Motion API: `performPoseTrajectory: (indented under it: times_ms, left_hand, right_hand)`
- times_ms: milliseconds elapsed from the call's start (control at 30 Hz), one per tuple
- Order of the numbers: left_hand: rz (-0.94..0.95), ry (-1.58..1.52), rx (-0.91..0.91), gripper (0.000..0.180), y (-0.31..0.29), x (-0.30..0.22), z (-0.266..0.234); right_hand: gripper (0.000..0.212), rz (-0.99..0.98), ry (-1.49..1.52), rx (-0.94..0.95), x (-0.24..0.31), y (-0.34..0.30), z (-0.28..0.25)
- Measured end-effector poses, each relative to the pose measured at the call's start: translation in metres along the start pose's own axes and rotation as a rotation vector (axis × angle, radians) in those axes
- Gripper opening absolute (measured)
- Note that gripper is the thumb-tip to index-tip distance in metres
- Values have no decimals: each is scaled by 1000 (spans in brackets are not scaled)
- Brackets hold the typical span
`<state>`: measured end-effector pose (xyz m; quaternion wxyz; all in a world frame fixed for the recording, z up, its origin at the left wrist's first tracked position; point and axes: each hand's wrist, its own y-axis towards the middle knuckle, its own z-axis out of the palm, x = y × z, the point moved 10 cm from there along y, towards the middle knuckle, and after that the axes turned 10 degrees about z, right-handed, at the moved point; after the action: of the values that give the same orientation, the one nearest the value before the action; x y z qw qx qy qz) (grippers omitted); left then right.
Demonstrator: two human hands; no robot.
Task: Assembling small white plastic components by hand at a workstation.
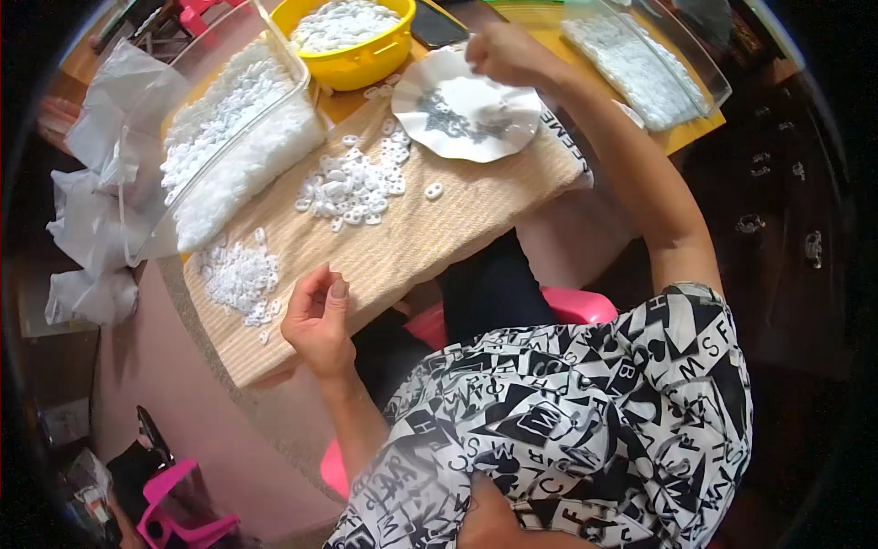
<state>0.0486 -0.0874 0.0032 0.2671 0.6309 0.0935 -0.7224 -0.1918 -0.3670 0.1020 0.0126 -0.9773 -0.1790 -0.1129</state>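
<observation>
My left hand is over the near edge of a striped beige cloth, fingers curled and thumb close to the forefinger. Anything between them is too small to make out. Beside it lies a pile of small white plastic pieces. My right hand is closed above the far right rim of a white wavy-edged plate; its fingertips are partly hidden. Tiny dark grey bits and white material lie on the plate. A larger heap of white oval two-holed pieces is left of it, with a single piece apart.
A yellow basin of white pieces stands at the back, beside a dark phone. Clear plastic boxes of white pieces stand at left and far right. Translucent bags hang at left. A pink chair is lower left.
</observation>
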Motion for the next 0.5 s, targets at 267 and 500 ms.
performPoseTrajectory:
  times_ms: [267, 500]
  left_hand:
    - [16, 24, -6, 25, 5, 3, 4]
    - [58, 86, 12, 24, 3, -5, 3]
  right_hand:
    - [37, -262, 25, -23, 15, -54, 11]
    - [29, -474, 54, -168, 47, -49, 48]
